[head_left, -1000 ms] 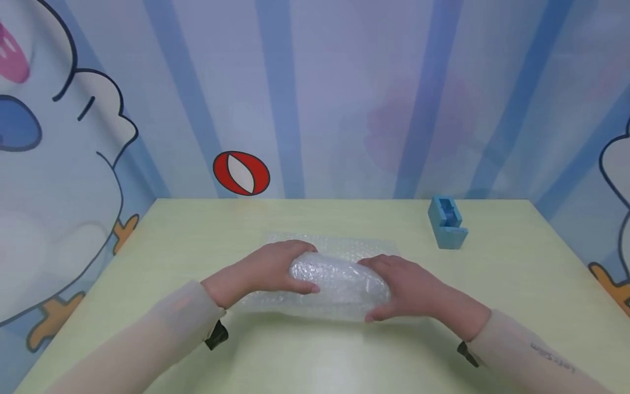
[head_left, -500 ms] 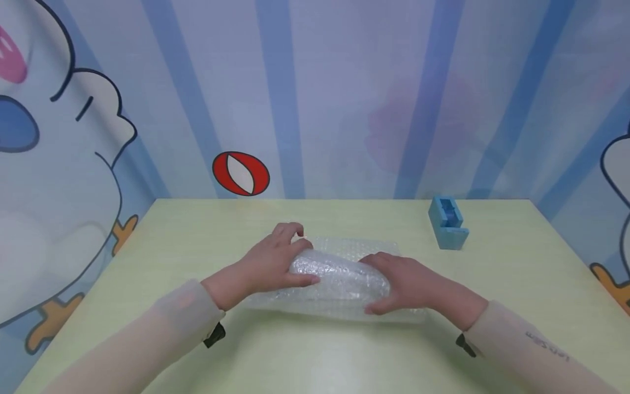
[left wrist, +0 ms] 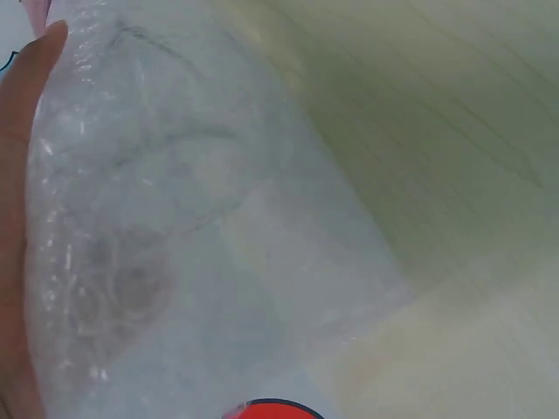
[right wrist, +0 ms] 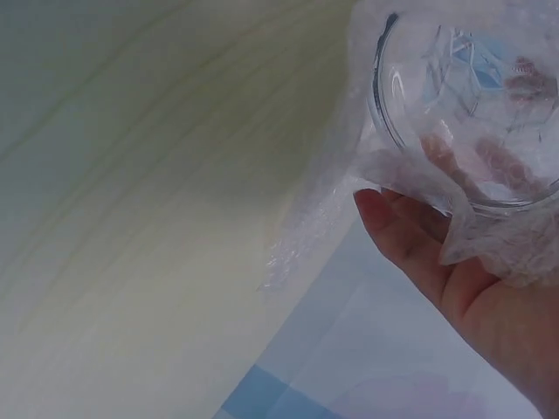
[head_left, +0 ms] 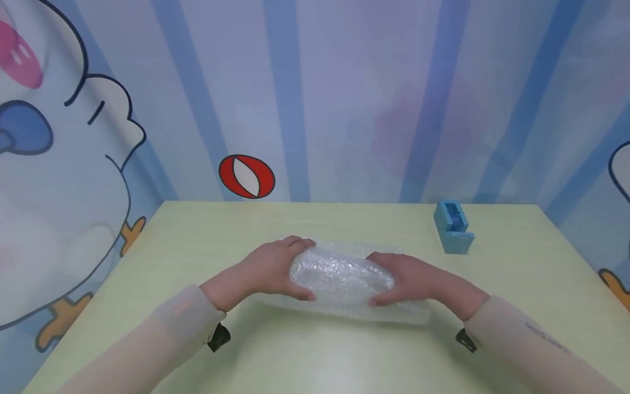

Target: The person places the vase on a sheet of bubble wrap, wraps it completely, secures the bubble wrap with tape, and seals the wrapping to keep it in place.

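Note:
A clear drinking glass (right wrist: 476, 87) lies on its side inside a roll of bubble wrap (head_left: 339, 273). Its round rim and faceted inside show through the open end in the right wrist view. My left hand (head_left: 273, 268) grips the roll's left end, fingers over the far side and thumb in front. On the right end, my right hand (head_left: 410, 276) holds the roll the same way, its thumb and fingers round the wrap by the rim. A flat part of the sheet spreads on the table beneath and behind the roll. The wrap partly hides the fingertips.
A blue tape dispenser (head_left: 453, 227) stands at the back right of the pale yellow-green table (head_left: 325, 350). Behind the table rises a striped blue wall (head_left: 344, 98) with cartoon figures. Sleeves cover both forearms.
Half a second ago my left fingers were lifted and spread above the wrap; now they lie round the roll again. The right hand keeps its hold. The head view has shifted slightly.

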`<state>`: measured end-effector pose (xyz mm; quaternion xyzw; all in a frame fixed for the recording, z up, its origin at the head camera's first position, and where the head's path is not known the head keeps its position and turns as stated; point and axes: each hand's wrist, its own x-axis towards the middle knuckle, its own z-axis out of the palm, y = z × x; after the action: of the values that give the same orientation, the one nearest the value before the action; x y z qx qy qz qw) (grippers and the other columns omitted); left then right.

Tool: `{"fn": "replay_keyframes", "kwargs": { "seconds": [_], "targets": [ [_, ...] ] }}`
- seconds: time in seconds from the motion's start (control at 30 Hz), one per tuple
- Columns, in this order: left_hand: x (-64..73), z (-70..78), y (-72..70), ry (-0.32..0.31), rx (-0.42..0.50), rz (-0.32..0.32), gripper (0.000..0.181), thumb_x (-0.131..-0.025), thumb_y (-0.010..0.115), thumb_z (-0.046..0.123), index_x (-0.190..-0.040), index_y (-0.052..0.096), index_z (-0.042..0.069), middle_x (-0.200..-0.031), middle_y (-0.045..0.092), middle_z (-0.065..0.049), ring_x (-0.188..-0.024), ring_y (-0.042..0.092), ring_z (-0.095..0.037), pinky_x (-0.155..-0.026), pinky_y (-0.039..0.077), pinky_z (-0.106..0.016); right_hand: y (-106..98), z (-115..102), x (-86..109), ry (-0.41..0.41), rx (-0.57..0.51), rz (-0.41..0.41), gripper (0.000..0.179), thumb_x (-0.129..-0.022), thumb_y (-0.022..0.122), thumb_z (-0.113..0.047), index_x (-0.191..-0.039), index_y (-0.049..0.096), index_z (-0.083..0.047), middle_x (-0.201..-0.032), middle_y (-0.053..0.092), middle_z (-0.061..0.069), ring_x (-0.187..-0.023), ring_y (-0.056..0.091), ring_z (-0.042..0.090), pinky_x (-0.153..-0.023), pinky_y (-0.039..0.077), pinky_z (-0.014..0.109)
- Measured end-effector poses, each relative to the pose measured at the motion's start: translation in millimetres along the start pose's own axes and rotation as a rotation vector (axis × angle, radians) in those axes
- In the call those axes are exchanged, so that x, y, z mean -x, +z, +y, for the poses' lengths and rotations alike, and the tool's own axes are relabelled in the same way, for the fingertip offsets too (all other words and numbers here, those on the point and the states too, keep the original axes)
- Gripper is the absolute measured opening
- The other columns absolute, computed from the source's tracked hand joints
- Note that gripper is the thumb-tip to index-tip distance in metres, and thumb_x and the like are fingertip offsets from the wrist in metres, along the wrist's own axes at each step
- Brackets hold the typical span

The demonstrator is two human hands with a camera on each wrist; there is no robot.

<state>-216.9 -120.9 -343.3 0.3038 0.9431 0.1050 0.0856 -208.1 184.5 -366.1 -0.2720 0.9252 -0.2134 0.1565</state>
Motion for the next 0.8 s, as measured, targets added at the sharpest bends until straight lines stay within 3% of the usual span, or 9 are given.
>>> {"fn": "replay_keyframes", "kwargs": {
  "seconds": [0.17, 0.3, 0.43, 0.6, 0.7, 0.8],
  "targets": [
    [-16.6, -5.6, -6.3, -0.037, 0.091, -0.085, 0.093, -0.08, 0.082, 0.054, -0.155, 0.044, 0.014, -0.158, 0.049, -0.009, -0.145, 0.049, -0.031, -0.119, 0.043, -0.052, -3.4, 10.8, -6.4, 0.024, -0.04, -0.029, 0.09, -0.085, 0.075, -0.054, -0.151, 0.044, -0.001, -0.153, 0.051, 0.023, -0.142, 0.048, 0.045, -0.116, 0.04, 0.063],
    [-26.0, -9.9, -8.1, -0.059, 0.147, -0.118, 0.087, -0.083, 0.08, 0.052, -0.153, 0.046, 0.013, -0.158, 0.05, -0.008, -0.146, 0.047, -0.03, -0.121, 0.041, -0.052, -5.2, 18.9, -14.2, 0.018, -0.124, -0.064, 0.082, -0.087, 0.072, -0.052, -0.148, 0.047, -0.002, -0.149, 0.056, 0.02, -0.14, 0.05, 0.043, -0.116, 0.04, 0.063],
    [-25.4, -11.8, -7.6, -0.069, 0.183, -0.119, 0.085, -0.083, 0.079, 0.052, -0.151, 0.048, 0.013, -0.153, 0.054, -0.007, -0.141, 0.052, -0.029, -0.118, 0.043, -0.052, -8.0, 21.0, -17.6, 0.008, -0.181, -0.094, 0.082, -0.088, 0.07, -0.053, -0.148, 0.047, -0.002, -0.149, 0.055, 0.02, -0.142, 0.047, 0.044, -0.117, 0.038, 0.065],
    [-22.1, -12.8, -6.8, -0.081, 0.234, -0.131, 0.085, -0.083, 0.078, 0.052, -0.152, 0.046, 0.015, -0.154, 0.053, -0.006, -0.141, 0.051, -0.029, -0.119, 0.042, -0.053, -10.2, 18.8, -13.7, 0.064, -0.214, -0.126, 0.095, -0.087, 0.07, -0.056, -0.156, 0.036, 0.001, -0.16, 0.04, 0.026, -0.15, 0.034, 0.051, -0.12, 0.032, 0.067],
    [-21.6, -15.0, -4.7, -0.118, 0.275, -0.147, 0.084, -0.084, 0.077, 0.053, -0.154, 0.045, 0.017, -0.155, 0.052, -0.007, -0.142, 0.05, -0.03, -0.119, 0.042, -0.054, -9.8, 19.4, -14.1, 0.091, -0.245, -0.143, 0.098, -0.087, 0.069, -0.056, -0.157, 0.033, 0.002, -0.162, 0.036, 0.027, -0.151, 0.03, 0.052, -0.121, 0.03, 0.068],
    [-21.0, -17.9, -1.5, -0.165, 0.319, -0.155, 0.083, -0.085, 0.075, 0.054, -0.154, 0.044, 0.018, -0.154, 0.053, -0.006, -0.14, 0.051, -0.029, -0.118, 0.043, -0.055, -8.8, 22.2, -18.3, 0.087, -0.286, -0.165, 0.091, -0.088, 0.067, -0.055, -0.156, 0.038, -0.002, -0.16, 0.042, 0.023, -0.15, 0.035, 0.048, -0.121, 0.031, 0.066]
  ]
}}
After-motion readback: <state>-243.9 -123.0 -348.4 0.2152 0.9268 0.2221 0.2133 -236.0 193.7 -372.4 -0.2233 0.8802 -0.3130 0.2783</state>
